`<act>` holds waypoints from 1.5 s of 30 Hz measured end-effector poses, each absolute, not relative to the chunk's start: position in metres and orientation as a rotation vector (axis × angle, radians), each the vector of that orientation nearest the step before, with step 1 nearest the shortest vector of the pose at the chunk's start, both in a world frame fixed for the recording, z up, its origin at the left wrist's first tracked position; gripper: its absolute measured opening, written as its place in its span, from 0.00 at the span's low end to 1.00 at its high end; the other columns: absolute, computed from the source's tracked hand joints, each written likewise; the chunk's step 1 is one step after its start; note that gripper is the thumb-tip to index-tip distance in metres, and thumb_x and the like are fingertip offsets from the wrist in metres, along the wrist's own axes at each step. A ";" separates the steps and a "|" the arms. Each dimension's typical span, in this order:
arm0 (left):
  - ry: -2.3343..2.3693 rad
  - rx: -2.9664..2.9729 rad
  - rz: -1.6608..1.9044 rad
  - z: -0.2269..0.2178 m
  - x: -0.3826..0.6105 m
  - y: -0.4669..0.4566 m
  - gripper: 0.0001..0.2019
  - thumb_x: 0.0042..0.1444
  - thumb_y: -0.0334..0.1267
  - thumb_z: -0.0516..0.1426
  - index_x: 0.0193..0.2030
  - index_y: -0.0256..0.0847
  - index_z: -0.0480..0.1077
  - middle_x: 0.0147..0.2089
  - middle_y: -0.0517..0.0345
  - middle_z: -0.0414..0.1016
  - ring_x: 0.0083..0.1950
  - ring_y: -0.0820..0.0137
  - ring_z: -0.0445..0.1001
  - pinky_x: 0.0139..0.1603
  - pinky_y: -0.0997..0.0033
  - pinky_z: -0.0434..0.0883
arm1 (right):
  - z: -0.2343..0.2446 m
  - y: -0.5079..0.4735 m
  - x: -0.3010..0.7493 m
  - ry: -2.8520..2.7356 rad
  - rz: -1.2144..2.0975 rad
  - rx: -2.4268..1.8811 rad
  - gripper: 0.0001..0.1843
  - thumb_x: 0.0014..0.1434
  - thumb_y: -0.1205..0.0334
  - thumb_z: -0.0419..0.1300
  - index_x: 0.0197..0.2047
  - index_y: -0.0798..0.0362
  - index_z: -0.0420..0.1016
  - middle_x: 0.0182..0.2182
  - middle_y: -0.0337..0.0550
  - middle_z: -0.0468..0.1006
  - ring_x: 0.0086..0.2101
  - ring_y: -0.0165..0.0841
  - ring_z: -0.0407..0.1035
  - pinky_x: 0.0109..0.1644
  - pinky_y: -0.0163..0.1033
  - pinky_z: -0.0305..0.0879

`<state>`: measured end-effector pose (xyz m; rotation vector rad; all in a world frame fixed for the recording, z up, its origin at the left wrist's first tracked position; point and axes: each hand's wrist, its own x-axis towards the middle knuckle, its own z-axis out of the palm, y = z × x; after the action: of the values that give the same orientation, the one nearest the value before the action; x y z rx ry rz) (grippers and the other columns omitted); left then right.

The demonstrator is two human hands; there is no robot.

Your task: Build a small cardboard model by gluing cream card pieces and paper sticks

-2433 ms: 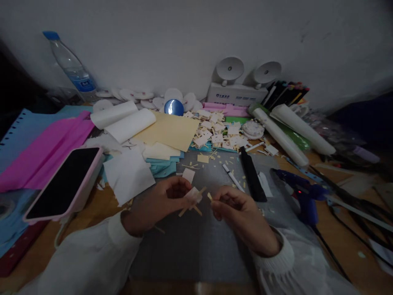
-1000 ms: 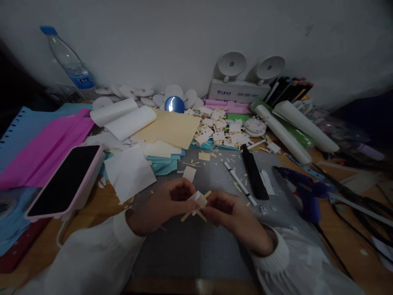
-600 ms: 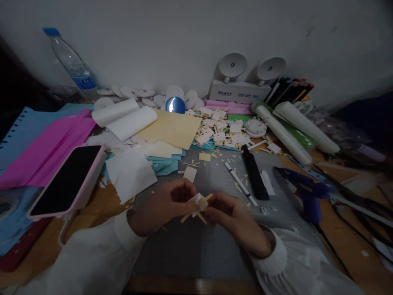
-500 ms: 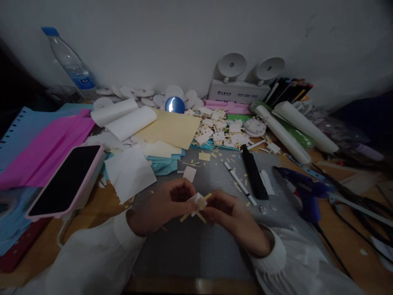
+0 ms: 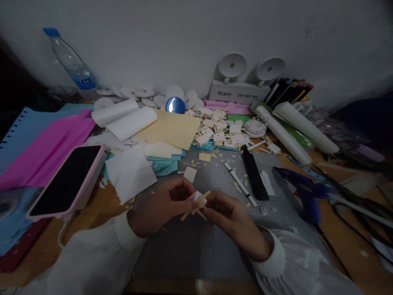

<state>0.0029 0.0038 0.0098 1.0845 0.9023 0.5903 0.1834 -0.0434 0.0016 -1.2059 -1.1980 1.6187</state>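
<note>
My left hand (image 5: 164,205) and my right hand (image 5: 229,215) meet over a grey cutting mat (image 5: 196,250), both in white sleeves. Between their fingertips is a small paper piece (image 5: 198,202) made of a white scrap with thin cream strips crossing under it. The left hand's fingers are curled round the white scrap. The right hand pinches the piece's right side with thumb and forefinger.
A pink-cased phone (image 5: 66,180) leans at the left beside pink paper (image 5: 46,149). Cream sheets (image 5: 170,131), white rolls (image 5: 125,119) and a heap of small cut cards (image 5: 219,131) lie behind. A black knife (image 5: 253,174), a white pen (image 5: 239,184) and a blue glue gun (image 5: 303,190) lie at the right. A water bottle (image 5: 72,65) stands at the back left.
The right hand, which held a small strip apart from the piece 2.4 s ago, has closed in onto it. Since then both hands have stayed together with only slight shifts.
</note>
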 end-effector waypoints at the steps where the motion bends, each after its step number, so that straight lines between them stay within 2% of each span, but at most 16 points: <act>1: 0.901 1.079 0.591 0.009 0.003 0.004 0.15 0.47 0.42 0.67 0.31 0.37 0.66 0.29 0.62 0.68 0.30 0.75 0.66 0.29 0.77 0.64 | 0.002 -0.044 0.183 -1.196 1.615 -1.214 0.18 0.52 0.46 0.65 0.34 0.52 0.72 0.27 0.38 0.70 0.28 0.28 0.63 0.31 0.35 0.59; 7: 0.902 1.046 0.588 0.011 0.005 0.003 0.16 0.46 0.42 0.67 0.31 0.38 0.65 0.28 0.63 0.68 0.28 0.76 0.65 0.25 0.78 0.62 | 0.004 -0.044 0.183 -1.238 1.521 -1.332 0.23 0.51 0.43 0.63 0.23 0.52 0.63 0.20 0.33 0.61 0.22 0.25 0.53 0.25 0.34 0.51; 12: 0.928 1.083 0.587 0.015 0.005 0.003 0.16 0.45 0.43 0.67 0.30 0.38 0.65 0.28 0.63 0.67 0.29 0.75 0.66 0.27 0.76 0.63 | 0.001 -0.046 0.182 -1.254 1.423 -1.397 0.24 0.50 0.42 0.63 0.21 0.51 0.60 0.19 0.32 0.60 0.22 0.26 0.53 0.25 0.34 0.50; 16: 0.891 1.092 0.594 0.013 0.004 0.003 0.15 0.47 0.42 0.67 0.30 0.38 0.65 0.28 0.63 0.68 0.29 0.75 0.66 0.28 0.76 0.63 | -0.002 -0.049 0.181 -1.305 1.355 -1.437 0.22 0.52 0.45 0.62 0.21 0.51 0.60 0.18 0.32 0.59 0.21 0.26 0.51 0.24 0.34 0.48; 24: 0.898 1.098 0.605 0.010 0.004 0.007 0.11 0.48 0.38 0.66 0.33 0.38 0.69 0.30 0.63 0.70 0.30 0.75 0.67 0.30 0.76 0.64 | 0.001 -0.049 0.187 -1.473 1.172 -1.423 0.16 0.57 0.53 0.59 0.23 0.51 0.63 0.19 0.35 0.63 0.22 0.28 0.57 0.25 0.35 0.52; 27: 0.923 1.162 0.618 0.006 0.001 0.012 0.11 0.51 0.41 0.65 0.38 0.38 0.73 0.36 0.57 0.75 0.36 0.70 0.73 0.36 0.73 0.68 | 0.009 -0.047 0.197 -1.454 0.970 -1.390 0.14 0.60 0.55 0.56 0.25 0.51 0.66 0.21 0.36 0.66 0.24 0.29 0.60 0.28 0.35 0.54; 30: 0.965 1.292 0.630 0.001 -0.004 0.014 0.14 0.53 0.44 0.63 0.43 0.40 0.75 0.44 0.54 0.77 0.44 0.64 0.75 0.44 0.69 0.69 | 0.012 -0.043 0.210 -1.303 0.719 -1.397 0.15 0.62 0.56 0.56 0.25 0.51 0.68 0.20 0.35 0.65 0.23 0.29 0.59 0.27 0.35 0.53; 34: 0.941 1.710 0.494 0.000 -0.007 0.013 0.12 0.56 0.44 0.61 0.46 0.43 0.76 0.42 0.54 0.79 0.41 0.64 0.75 0.40 0.70 0.69 | 0.008 -0.037 0.220 -1.023 0.491 -1.319 0.14 0.61 0.57 0.57 0.25 0.51 0.67 0.19 0.34 0.62 0.21 0.28 0.54 0.24 0.35 0.47; 37: 0.830 2.032 0.467 0.003 -0.006 0.012 0.10 0.61 0.42 0.57 0.44 0.43 0.77 0.40 0.53 0.78 0.42 0.64 0.74 0.43 0.69 0.67 | 0.004 -0.032 0.224 -0.954 0.411 -1.288 0.14 0.61 0.58 0.57 0.24 0.51 0.66 0.19 0.33 0.60 0.20 0.28 0.53 0.24 0.35 0.46; 41: 0.722 2.209 0.523 0.004 -0.005 0.012 0.12 0.65 0.41 0.52 0.41 0.42 0.77 0.42 0.50 0.77 0.45 0.64 0.73 0.47 0.68 0.66 | 0.004 -0.028 0.229 -1.092 0.356 -1.354 0.13 0.62 0.59 0.55 0.26 0.51 0.67 0.20 0.33 0.63 0.21 0.29 0.57 0.26 0.35 0.51; 45: 0.746 2.214 0.667 0.002 -0.006 0.012 0.10 0.64 0.37 0.53 0.44 0.43 0.76 0.46 0.50 0.77 0.50 0.63 0.72 0.52 0.66 0.66 | 0.006 -0.022 0.233 -1.457 0.171 -1.413 0.06 0.61 0.62 0.55 0.33 0.51 0.71 0.29 0.40 0.73 0.32 0.35 0.67 0.38 0.40 0.61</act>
<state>-0.0062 0.0122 0.0020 2.2141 0.7462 0.6667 0.2329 -0.0216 0.0058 -1.4127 -1.4573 0.1712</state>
